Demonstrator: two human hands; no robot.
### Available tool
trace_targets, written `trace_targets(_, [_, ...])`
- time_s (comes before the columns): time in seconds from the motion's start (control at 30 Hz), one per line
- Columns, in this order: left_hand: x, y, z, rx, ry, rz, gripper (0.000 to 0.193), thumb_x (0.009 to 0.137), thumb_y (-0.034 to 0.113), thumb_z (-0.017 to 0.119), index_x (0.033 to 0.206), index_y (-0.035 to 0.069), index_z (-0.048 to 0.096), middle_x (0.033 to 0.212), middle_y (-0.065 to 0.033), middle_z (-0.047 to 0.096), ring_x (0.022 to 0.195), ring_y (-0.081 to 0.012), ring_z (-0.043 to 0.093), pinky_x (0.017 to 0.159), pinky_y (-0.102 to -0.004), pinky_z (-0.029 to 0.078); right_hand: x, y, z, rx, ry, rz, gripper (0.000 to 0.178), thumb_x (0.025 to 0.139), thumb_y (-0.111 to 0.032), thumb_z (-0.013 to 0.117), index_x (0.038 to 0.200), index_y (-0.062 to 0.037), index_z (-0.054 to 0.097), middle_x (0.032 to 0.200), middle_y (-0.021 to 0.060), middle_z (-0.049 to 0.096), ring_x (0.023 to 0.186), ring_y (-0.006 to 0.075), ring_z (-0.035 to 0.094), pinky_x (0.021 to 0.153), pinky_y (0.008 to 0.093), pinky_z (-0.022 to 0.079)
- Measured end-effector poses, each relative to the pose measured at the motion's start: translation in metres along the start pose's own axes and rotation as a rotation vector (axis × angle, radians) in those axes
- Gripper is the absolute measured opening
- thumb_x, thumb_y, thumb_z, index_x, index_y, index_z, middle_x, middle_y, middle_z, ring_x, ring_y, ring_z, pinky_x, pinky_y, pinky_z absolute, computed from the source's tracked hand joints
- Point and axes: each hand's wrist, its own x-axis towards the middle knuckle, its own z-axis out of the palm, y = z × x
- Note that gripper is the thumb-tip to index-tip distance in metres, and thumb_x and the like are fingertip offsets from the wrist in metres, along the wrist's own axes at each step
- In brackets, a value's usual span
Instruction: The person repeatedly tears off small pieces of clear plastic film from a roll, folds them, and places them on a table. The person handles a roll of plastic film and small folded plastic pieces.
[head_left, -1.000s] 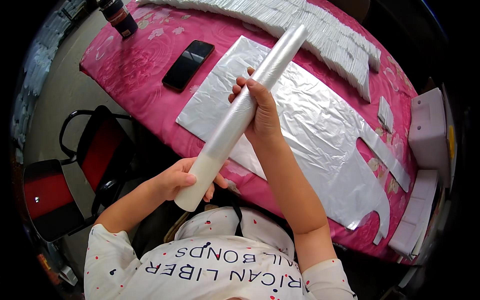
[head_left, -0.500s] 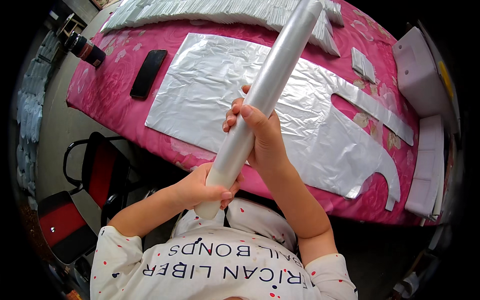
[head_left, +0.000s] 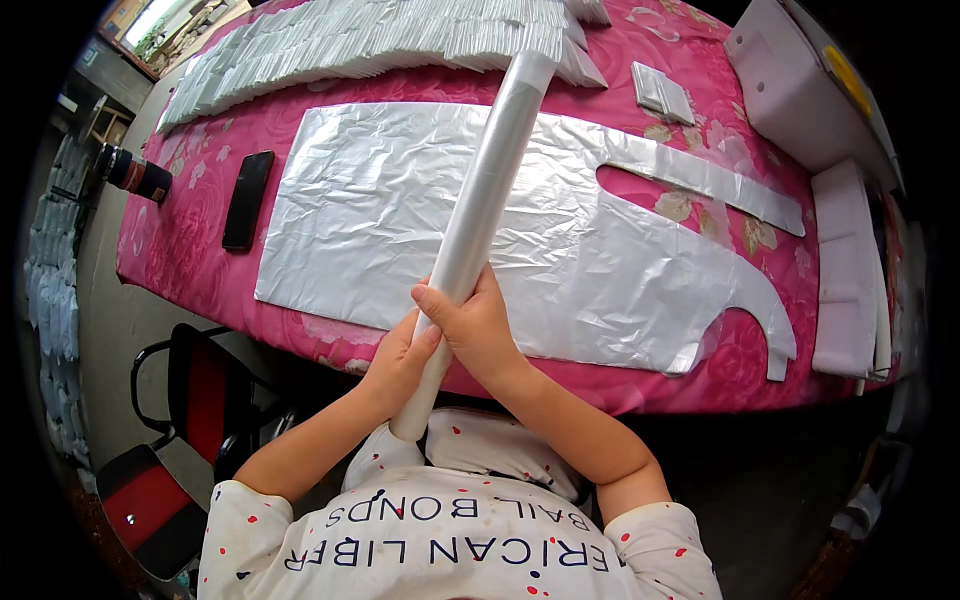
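Note:
A long roll of clear, whitish plastic film [head_left: 488,175] slants away from my lap over the table. My left hand [head_left: 402,362] is wrapped around its lower part. Just above, my right hand [head_left: 475,322] also grips the roll, its thumb lying across the front. The two hands touch. Below them the roll's near end hangs over the table edge by my lap. Beneath the roll, a flat white plastic sheet [head_left: 360,210] lies spread on the table, crinkled, with curved cut-outs and two strap-like strips at its right end. The roll hides part of the sheet.
A pink flowered cloth [head_left: 190,240] covers the table. Folded white plastic pieces [head_left: 350,45] line the far side; a small packet stack [head_left: 662,93] lies far right. A black phone [head_left: 248,200] and dark bottle [head_left: 135,172] sit left. White foam boxes [head_left: 845,270] stand right, red-black chairs [head_left: 205,390] lower left.
My right hand has slid down the roll to meet my left hand, which has shifted slightly up. The roll now stands steeper in view, and the whole view has shifted.

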Motion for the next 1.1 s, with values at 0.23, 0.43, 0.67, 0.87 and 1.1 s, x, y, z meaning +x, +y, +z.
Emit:
trace_targets(0.23, [-0.030, -0.020, -0.044, -0.169, -0.368, -0.349, 0.054, 0.087, 0.050, 0.051, 0.115, 0.003, 0.047, 0.074, -0.0052, 0.054, 0.059, -0.0121, 0.054, 0.056, -0.0267, 0.046, 0.050, -0.031, -0.086, 0.056, 0.081, 0.086, 0.051, 0.082, -0.025, 0.068, 0.117, 0.0006, 0.042, 0.101, 0.0086, 0.056, 0.090, 0.0143, 0.055, 0.082, 0.0309, 0.045])
trace_targets(0.43, [-0.046, -0.033, -0.058, -0.155, -0.415, -0.444, 0.076, 0.076, 0.058, 0.062, 0.123, 0.000, 0.046, 0.070, -0.0045, 0.052, 0.058, -0.0111, 0.052, 0.054, -0.0257, 0.043, 0.075, -0.067, -0.140, -0.113, 0.257, -0.001, 0.043, 0.086, -0.029, 0.062, 0.116, -0.0006, 0.051, 0.098, 0.0043, 0.060, 0.076, 0.0087, 0.054, 0.067, 0.0201, 0.043])
trace_targets(0.67, [-0.047, -0.034, -0.060, -0.188, -0.425, -0.407, 0.076, 0.078, 0.053, 0.063, 0.128, 0.000, 0.043, 0.074, -0.0049, 0.053, 0.060, -0.0107, 0.052, 0.055, -0.0249, 0.043, 0.074, -0.069, -0.142, -0.315, 0.038, 0.077, 0.025, 0.089, -0.023, 0.058, 0.103, -0.0030, 0.061, 0.089, 0.0015, 0.062, 0.066, 0.0042, 0.051, 0.057, 0.0169, 0.040])
trace_targets(0.87, [-0.047, -0.036, -0.060, -0.152, -0.413, -0.398, 0.075, 0.077, 0.054, 0.064, 0.125, 0.000, 0.044, 0.076, -0.0059, 0.054, 0.062, -0.0113, 0.054, 0.056, -0.0248, 0.044, 0.070, -0.076, -0.125, -0.568, -0.149, 0.188, 0.020, 0.086, -0.022, 0.062, 0.091, -0.0024, 0.064, 0.075, -0.0006, 0.060, 0.063, 0.0047, 0.051, 0.056, 0.0198, 0.040])
trace_targets(1.1, [-0.048, -0.031, -0.059, -0.044, -0.347, -0.416, 0.069, 0.075, 0.050, 0.068, 0.118, 0.001, 0.046, 0.083, -0.0076, 0.058, 0.064, -0.0117, 0.055, 0.060, -0.0251, 0.047, 0.074, -0.075, -0.144, -0.612, -0.038, 0.034, 0.017, 0.086, -0.017, 0.062, 0.083, 0.0001, 0.063, 0.067, -0.0010, 0.058, 0.058, 0.0052, 0.050, 0.053, 0.0215, 0.041])
